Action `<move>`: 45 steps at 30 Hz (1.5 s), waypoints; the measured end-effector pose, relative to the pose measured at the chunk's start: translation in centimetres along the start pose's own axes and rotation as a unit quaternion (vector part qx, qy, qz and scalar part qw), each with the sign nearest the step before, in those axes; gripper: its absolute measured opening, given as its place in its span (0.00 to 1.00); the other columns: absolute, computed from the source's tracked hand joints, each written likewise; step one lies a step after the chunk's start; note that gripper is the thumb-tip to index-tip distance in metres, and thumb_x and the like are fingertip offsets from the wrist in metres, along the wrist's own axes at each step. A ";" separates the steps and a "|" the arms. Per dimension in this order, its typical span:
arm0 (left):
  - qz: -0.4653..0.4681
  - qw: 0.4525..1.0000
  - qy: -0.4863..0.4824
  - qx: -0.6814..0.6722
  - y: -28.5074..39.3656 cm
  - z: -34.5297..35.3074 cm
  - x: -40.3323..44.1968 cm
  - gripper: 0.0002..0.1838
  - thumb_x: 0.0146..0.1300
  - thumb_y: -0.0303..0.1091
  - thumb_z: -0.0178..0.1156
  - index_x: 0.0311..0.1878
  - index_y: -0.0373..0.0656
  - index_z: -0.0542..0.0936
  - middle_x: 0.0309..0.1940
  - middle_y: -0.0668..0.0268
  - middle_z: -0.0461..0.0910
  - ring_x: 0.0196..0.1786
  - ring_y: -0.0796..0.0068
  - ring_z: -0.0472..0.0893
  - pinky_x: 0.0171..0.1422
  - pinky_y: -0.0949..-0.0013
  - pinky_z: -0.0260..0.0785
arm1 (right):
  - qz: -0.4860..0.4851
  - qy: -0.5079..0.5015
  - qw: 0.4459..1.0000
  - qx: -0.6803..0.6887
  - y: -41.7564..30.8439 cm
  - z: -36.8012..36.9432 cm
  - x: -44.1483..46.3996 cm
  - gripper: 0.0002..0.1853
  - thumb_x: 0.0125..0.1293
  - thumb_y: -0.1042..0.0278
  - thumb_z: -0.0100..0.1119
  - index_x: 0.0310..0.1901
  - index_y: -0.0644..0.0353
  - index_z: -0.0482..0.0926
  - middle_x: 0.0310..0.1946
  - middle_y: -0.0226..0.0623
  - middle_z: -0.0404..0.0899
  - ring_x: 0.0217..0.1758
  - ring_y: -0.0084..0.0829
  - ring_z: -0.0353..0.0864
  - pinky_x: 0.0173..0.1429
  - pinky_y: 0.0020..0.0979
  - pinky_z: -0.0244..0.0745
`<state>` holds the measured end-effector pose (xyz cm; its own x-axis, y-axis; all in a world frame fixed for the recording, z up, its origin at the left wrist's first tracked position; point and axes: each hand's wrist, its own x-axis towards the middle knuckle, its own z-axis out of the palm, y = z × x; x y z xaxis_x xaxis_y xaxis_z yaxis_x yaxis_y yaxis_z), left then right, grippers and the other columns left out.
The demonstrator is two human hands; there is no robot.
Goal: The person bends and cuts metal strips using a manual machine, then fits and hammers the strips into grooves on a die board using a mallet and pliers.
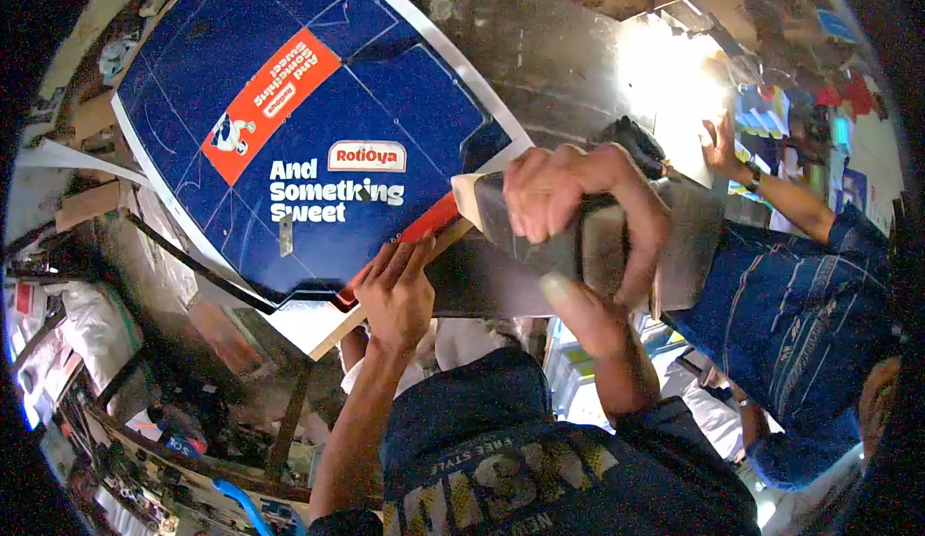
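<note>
A large blue printed sheet (279,141) with white edges and the words "And Something Sweet" covers a board in front of me. Along its near edge runs a red strip (431,220) with a pale wooden edge beside it. My left hand (397,297) lies on this edge, fingers stretched out over the strip; its thumb is hidden. At the sheet's right corner my right hand (578,203) is curled, blurred by motion, around a dark block (520,213) with a pale wooden end. What kind of thing the block is, I cannot make out.
Small metal piece (285,235) lies on the sheet. A brown work surface (540,64) extends beyond my right hand. Another person in a dark blue shirt (790,295) stands at the right, one hand (720,146) raised near a bright light. White sacks (96,334) and clutter fill the left.
</note>
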<state>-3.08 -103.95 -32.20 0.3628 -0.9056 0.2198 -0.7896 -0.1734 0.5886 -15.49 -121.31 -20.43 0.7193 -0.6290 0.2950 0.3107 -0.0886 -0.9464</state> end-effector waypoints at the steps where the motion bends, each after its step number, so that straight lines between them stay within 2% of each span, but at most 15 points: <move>1: 0.003 1.000 0.000 0.011 -0.1 0.0 0.2 0.17 0.50 0.20 0.60 0.44 0.41 0.85 0.31 0.66 0.82 0.35 0.66 0.82 0.35 0.63 0.74 | 0.018 0.042 0.998 -0.033 -0.5 1.0 -0.1 0.22 0.44 0.61 0.75 0.34 0.60 0.71 0.31 0.37 0.75 0.35 0.34 0.75 0.46 0.37 0.70; 4: -0.024 1.000 -0.011 -0.005 0.4 -0.7 0.2 0.16 0.51 0.20 0.61 0.45 0.41 0.85 0.31 0.66 0.82 0.33 0.66 0.81 0.33 0.62 0.72 | 0.059 0.132 0.980 -0.140 -1.2 2.4 0.3 0.24 0.46 0.64 0.73 0.41 0.60 0.69 0.36 0.39 0.75 0.40 0.32 0.76 0.53 0.42 0.71; 6: -0.004 1.000 0.004 0.001 0.1 -0.3 0.3 0.16 0.51 0.21 0.61 0.44 0.41 0.85 0.31 0.65 0.81 0.34 0.66 0.81 0.32 0.62 0.71 | 0.091 0.128 0.976 -0.147 -0.7 2.1 -0.3 0.24 0.48 0.65 0.72 0.43 0.60 0.68 0.36 0.39 0.74 0.43 0.33 0.76 0.57 0.42 0.71; 8: 0.038 0.998 0.019 0.041 -0.1 -0.1 0.2 0.15 0.51 0.21 0.61 0.44 0.40 0.85 0.30 0.64 0.81 0.34 0.65 0.81 0.32 0.61 0.71 | 0.037 0.144 0.989 -0.018 0.4 1.5 -0.9 0.24 0.49 0.65 0.71 0.43 0.60 0.68 0.35 0.38 0.74 0.42 0.32 0.75 0.54 0.39 0.72; 14: 0.008 1.000 0.014 -0.016 -0.2 0.3 0.0 0.13 0.50 0.17 0.61 0.41 0.38 0.85 0.28 0.64 0.80 0.32 0.63 0.81 0.33 0.61 0.73 | -0.009 0.066 0.998 0.000 -0.4 -1.0 1.0 0.19 0.47 0.67 0.68 0.39 0.59 0.72 0.31 0.34 0.76 0.35 0.27 0.76 0.44 0.33 0.72; 19: -0.008 0.999 0.013 -0.035 -0.1 0.0 0.6 0.12 0.51 0.17 0.61 0.40 0.38 0.84 0.28 0.63 0.80 0.34 0.62 0.82 0.35 0.62 0.74 | -0.009 0.167 0.981 -0.095 1.6 1.4 2.1 0.15 0.45 0.68 0.65 0.36 0.59 0.75 0.28 0.31 0.77 0.30 0.23 0.76 0.36 0.28 0.72; 22: -0.007 0.999 0.017 -0.033 0.1 0.0 0.4 0.13 0.51 0.16 0.60 0.41 0.38 0.84 0.29 0.62 0.81 0.35 0.61 0.82 0.36 0.61 0.75 | 0.014 0.181 0.983 0.010 1.5 1.4 3.0 0.14 0.43 0.69 0.65 0.34 0.58 0.76 0.27 0.28 0.78 0.30 0.22 0.76 0.36 0.26 0.73; 24: -0.016 0.999 -0.005 -0.046 0.6 0.0 0.9 0.13 0.50 0.16 0.60 0.41 0.37 0.84 0.30 0.61 0.81 0.35 0.60 0.83 0.38 0.60 0.76 | 0.016 0.149 0.985 -0.090 0.3 1.2 3.6 0.14 0.43 0.70 0.64 0.35 0.58 0.76 0.28 0.27 0.78 0.31 0.21 0.77 0.37 0.26 0.73; 26: -0.006 0.998 0.021 -0.061 1.1 0.0 1.6 0.13 0.50 0.16 0.60 0.40 0.37 0.84 0.30 0.61 0.81 0.35 0.59 0.82 0.39 0.59 0.77 | 0.041 0.128 0.986 -0.101 -1.7 1.8 4.2 0.13 0.43 0.73 0.63 0.34 0.57 0.76 0.29 0.27 0.78 0.32 0.20 0.77 0.38 0.25 0.73; 29: -0.034 0.998 0.001 -0.054 1.2 0.3 1.5 0.13 0.50 0.16 0.60 0.41 0.37 0.84 0.30 0.61 0.81 0.35 0.59 0.82 0.38 0.60 0.77 | 0.057 0.093 0.994 -0.029 -1.2 1.0 3.6 0.12 0.42 0.77 0.61 0.33 0.55 0.77 0.31 0.26 0.79 0.32 0.18 0.77 0.37 0.23 0.72; 32: -0.015 0.998 0.025 -0.054 1.0 0.5 1.3 0.14 0.49 0.17 0.60 0.41 0.36 0.84 0.31 0.61 0.81 0.35 0.59 0.82 0.38 0.60 0.77 | 0.046 0.112 0.981 -0.153 0.4 2.2 2.5 0.12 0.43 0.77 0.61 0.33 0.55 0.77 0.31 0.26 0.79 0.32 0.17 0.76 0.36 0.23 0.71; 37: -0.032 0.998 0.026 -0.042 1.4 0.6 1.3 0.15 0.47 0.17 0.59 0.40 0.38 0.84 0.31 0.61 0.82 0.35 0.60 0.82 0.37 0.60 0.77 | 0.098 0.107 0.982 -0.118 -0.7 2.1 1.6 0.14 0.44 0.74 0.63 0.37 0.56 0.77 0.33 0.27 0.79 0.36 0.18 0.77 0.41 0.24 0.72; 41: -0.035 0.998 0.030 -0.051 1.6 0.7 1.0 0.15 0.47 0.17 0.59 0.40 0.38 0.84 0.31 0.61 0.82 0.35 0.59 0.82 0.37 0.60 0.77 | 0.068 0.071 0.990 -0.099 -3.3 1.8 1.0 0.19 0.47 0.73 0.61 0.43 0.63 0.70 0.34 0.38 0.72 0.39 0.31 0.72 0.51 0.36 0.68; 44: -0.017 0.996 0.060 -0.068 1.3 1.6 1.5 0.16 0.48 0.18 0.59 0.42 0.39 0.84 0.33 0.61 0.82 0.37 0.58 0.82 0.38 0.58 0.77 | 0.061 0.040 0.991 -0.112 -2.9 1.1 -0.2 0.22 0.49 0.70 0.60 0.46 0.65 0.67 0.36 0.42 0.70 0.41 0.35 0.69 0.53 0.40 0.66; 45: -0.012 0.996 0.051 -0.073 1.6 1.9 2.2 0.17 0.48 0.19 0.60 0.44 0.39 0.83 0.35 0.61 0.82 0.38 0.58 0.83 0.38 0.58 0.77 | 0.037 0.085 0.996 -0.018 -2.0 1.5 -0.3 0.22 0.48 0.69 0.61 0.46 0.65 0.67 0.36 0.42 0.70 0.41 0.35 0.69 0.53 0.41 0.66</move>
<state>-4.50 -106.91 -32.25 0.4350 -0.8562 0.2788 -0.7028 -0.1293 0.6995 -15.42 -119.77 -18.39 0.6230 -0.7564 0.1996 0.2360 -0.0616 -0.9698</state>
